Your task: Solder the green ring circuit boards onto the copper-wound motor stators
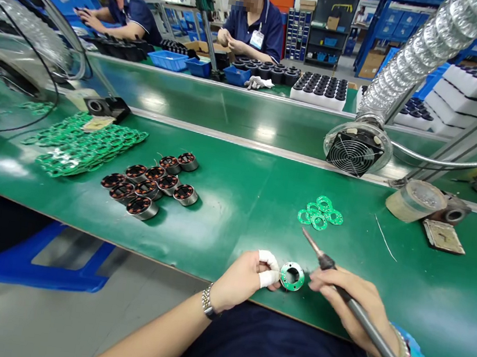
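Observation:
Near the front edge of the bench, my left hand (239, 277) pinches a round motor part with a ring-shaped green circuit board (290, 287) facing up. White tape wraps two of its fingertips. My right hand (360, 289) is closed around a soldering iron (325, 261), whose tip points up and left, apart from the board. The fingertips of that hand are close to the right side of the ring. Beyond the iron's tip lies a small group of green ring boards (320, 214). Several metal motor stators (141, 208) with copper windings stand at left.
A large pile of green boards (79, 149) lies at far left. At right are a translucent cup (414, 203), a sponge tray (444, 236) and a thin wire (384, 237). A fan on a foil duct (351, 152) hangs at the back. Two people work across the bench.

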A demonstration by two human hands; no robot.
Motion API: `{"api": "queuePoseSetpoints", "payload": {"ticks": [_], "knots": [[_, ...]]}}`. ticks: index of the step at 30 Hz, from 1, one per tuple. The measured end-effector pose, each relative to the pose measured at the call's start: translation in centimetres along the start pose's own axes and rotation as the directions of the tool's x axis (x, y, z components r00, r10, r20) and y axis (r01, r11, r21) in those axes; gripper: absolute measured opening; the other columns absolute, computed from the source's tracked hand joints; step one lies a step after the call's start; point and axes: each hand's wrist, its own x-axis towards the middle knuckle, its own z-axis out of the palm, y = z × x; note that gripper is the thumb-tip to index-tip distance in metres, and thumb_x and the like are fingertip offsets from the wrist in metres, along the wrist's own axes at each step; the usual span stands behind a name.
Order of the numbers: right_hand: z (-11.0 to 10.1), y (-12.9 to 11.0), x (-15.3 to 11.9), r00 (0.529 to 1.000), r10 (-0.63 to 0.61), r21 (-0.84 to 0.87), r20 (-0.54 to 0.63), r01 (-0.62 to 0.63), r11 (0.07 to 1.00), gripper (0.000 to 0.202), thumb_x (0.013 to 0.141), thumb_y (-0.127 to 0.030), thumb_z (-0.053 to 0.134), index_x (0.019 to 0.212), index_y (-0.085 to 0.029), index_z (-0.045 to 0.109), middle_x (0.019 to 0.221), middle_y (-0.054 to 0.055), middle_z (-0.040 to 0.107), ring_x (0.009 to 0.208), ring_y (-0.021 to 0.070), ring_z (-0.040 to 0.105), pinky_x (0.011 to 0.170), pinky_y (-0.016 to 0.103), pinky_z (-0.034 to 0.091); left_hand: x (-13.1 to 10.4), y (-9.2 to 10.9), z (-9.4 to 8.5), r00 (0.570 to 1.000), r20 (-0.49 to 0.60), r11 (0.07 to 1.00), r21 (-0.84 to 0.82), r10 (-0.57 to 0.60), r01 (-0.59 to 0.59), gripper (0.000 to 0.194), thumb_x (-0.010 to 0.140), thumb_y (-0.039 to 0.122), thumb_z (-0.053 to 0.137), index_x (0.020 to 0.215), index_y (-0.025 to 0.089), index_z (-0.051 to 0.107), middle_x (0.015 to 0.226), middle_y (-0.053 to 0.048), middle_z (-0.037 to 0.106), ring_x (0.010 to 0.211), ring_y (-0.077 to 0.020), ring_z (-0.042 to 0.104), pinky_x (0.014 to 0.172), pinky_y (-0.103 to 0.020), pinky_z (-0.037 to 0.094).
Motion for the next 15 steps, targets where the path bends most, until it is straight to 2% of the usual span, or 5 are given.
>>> {"api": "queuePoseSetpoints", "payload": {"ticks": [3,6,9,12,15], "knots": [[0.7,0.6,1.3,0.978,-0.055,0.0,0.2,0.056,0.998,0.027,0.085,-0.015,0.052,0.112,-0.02,0.051,0.103,0.009,0.062,0.097,0.0183,0.059,0.083,0.03,0.049,-0.1,-0.2,-0.1,0.999,0.02,0.999,0.023,0.026,-0.026,0.01,0.067,0.019,0.062,0.067,0.013,0.053,0.061,-0.001,0.061,0.06,-0.0134,0.061,0.064,-0.027,0.05],[1.4,1.1,2.0,0.968,-0.037,-0.002,0.25,0.039,0.999,0.031,0.084,-0.016,0.054,0.114,-0.02,0.049,0.103,0.008,0.061,0.094,0.0172,0.059,0.082,0.029,0.049,-0.7,-0.7,-0.4,0.982,0.011,0.954,0.235,0.188,-0.185,0.007,0.074,0.021,0.058,0.075,0.015,0.055,0.069,-0.004,0.063,0.066,-0.0151,0.062,0.066,-0.028,0.05],[1.8,1.4,1.7,0.98,0.015,-0.024,0.2,-0.011,1.0,0.031,0.084,-0.018,0.056,0.114,-0.02,0.049,0.099,0.007,0.061,0.087,0.0168,0.06,0.077,0.028,0.05,-1.6,-1.5,-0.9,0.855,0.158,0.636,0.605,0.494,-0.479,0.012,0.08,0.02,0.052,0.088,0.018,0.06,0.084,-0.007,0.066,0.076,-0.017,0.062,0.071,-0.029,0.048],[2.2,1.3,0.9,0.99,0.055,-0.028,0.132,-0.051,0.998,0.032,0.083,-0.017,0.057,0.114,-0.021,0.048,0.098,0.007,0.06,0.087,0.0171,0.059,0.077,0.028,0.049,-1.9,-2.0,-1.1,0.74,0.348,0.352,0.711,0.575,-0.608,0.016,0.082,0.018,0.05,0.092,0.019,0.062,0.086,-0.008,0.067,0.074,-0.0173,0.062,0.069,-0.029,0.047],[2.9,1.2,0.0,0.996,0.073,-0.047,0.051,-0.07,0.996,0.035,0.082,-0.016,0.058,0.115,-0.021,0.048,0.098,0.007,0.059,0.088,0.0176,0.058,0.078,0.029,0.049,-1.5,-1.8,-0.6,0.776,0.315,0.468,0.653,0.547,-0.595,0.012,0.081,0.019,0.053,0.083,0.018,0.064,0.083,-0.007,0.067,0.075,-0.0165,0.061,0.069,-0.027,0.047]]}}
